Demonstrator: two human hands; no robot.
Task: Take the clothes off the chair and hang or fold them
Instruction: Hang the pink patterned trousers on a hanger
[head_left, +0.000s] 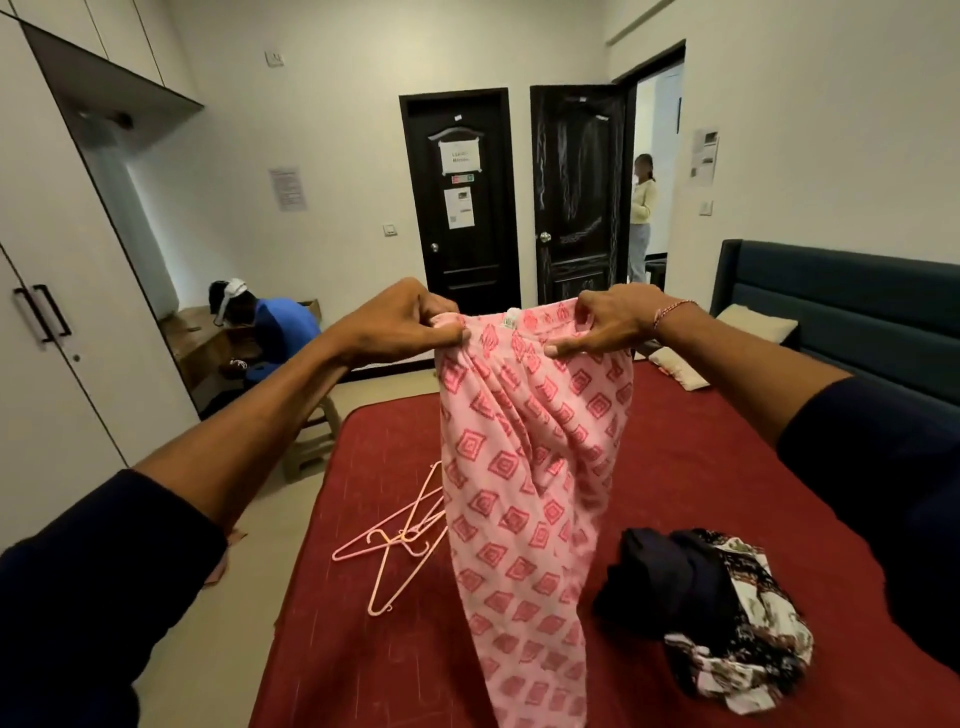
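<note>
A pink garment (524, 493) with a red diamond print hangs in the air in front of me, above the red bed (691, 467). My left hand (400, 319) pinches its top edge at the left corner. My right hand (613, 322) pinches the same edge at the right corner, and a white label shows between the two hands. The cloth drops down to the bottom of the view. A crumpled pile of dark and patterned clothes (711, 613) lies on the bed at the right. Pink hangers (400, 535) lie on the bed at the left. No chair is in view.
A white wardrobe (57, 312) stands at the left. A person in blue (275, 327) crouches by a wooden desk beyond the bed, near a small stool (311, 436). Two dark doors are at the back; another person (643, 213) stands in the doorway. Pillows lie by the dark headboard (841, 291).
</note>
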